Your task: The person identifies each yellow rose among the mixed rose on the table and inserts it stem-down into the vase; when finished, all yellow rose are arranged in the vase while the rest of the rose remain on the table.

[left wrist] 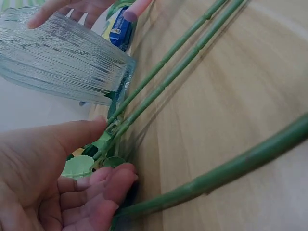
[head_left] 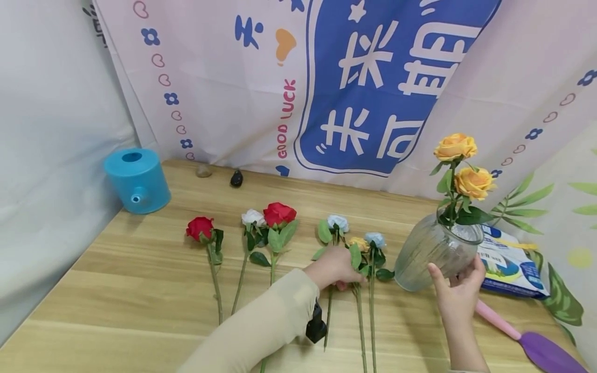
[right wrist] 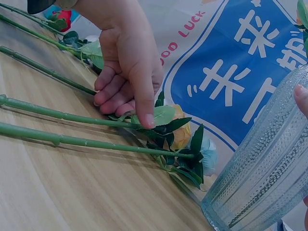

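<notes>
My left hand reaches in at a yellow rose lying on the table. In the right wrist view its thumb meets the leaves below that bloom, with the fingers loosely bent and apart from the thumb. Two light blue roses lie on either side, stems toward me. My right hand grips a ribbed glass vase, thumb at the front and fingers at the right side. The vase leans to the right, with two yellow roses standing in it.
Two red roses and a white rose lie to the left. A blue watering can stands back left, near a black object and a stone. At right are a printed pack and a purple-bladed tool with a pink handle.
</notes>
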`<state>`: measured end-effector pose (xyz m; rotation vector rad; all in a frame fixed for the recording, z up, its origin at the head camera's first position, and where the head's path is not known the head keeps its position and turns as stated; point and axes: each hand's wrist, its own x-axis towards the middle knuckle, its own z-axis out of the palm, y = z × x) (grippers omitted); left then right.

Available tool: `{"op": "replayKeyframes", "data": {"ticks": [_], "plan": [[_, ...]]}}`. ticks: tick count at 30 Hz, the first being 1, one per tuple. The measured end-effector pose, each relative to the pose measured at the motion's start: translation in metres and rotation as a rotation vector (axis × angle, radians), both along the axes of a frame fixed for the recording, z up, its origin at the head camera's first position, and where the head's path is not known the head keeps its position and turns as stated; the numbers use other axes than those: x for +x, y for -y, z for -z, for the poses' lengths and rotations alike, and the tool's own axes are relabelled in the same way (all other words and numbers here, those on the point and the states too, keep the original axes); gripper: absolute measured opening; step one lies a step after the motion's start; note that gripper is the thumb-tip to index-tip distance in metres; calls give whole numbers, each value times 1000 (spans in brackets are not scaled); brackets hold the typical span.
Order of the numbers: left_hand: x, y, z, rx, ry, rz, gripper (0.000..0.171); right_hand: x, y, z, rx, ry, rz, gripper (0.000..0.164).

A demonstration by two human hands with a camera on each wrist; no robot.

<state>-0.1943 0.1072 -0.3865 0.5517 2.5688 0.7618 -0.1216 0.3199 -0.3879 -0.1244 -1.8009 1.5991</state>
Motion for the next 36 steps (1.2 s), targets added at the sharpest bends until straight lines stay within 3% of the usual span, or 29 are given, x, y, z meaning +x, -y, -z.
{"op": "replayKeyframes", "data": {"ticks": [7, 14, 26, 31, 36], "plan": [[0, -4, 2, 34, 71, -30, 31, 0, -1, 0, 0, -5, 3, 78], [0, -4, 3, 61, 150, -19, 26, 1, -2, 0, 3, 6, 14, 78], [-6, -1, 11, 257, 299, -108, 26, 1, -2, -1, -7, 7, 16, 78], [-8, 11, 3, 411, 300, -109, 21, 1, -2, -1, -6, 30, 22, 79], [-16, 25, -18, 528, 274, -113, 17, 0, -2, 1, 15, 68, 30, 79]]}}
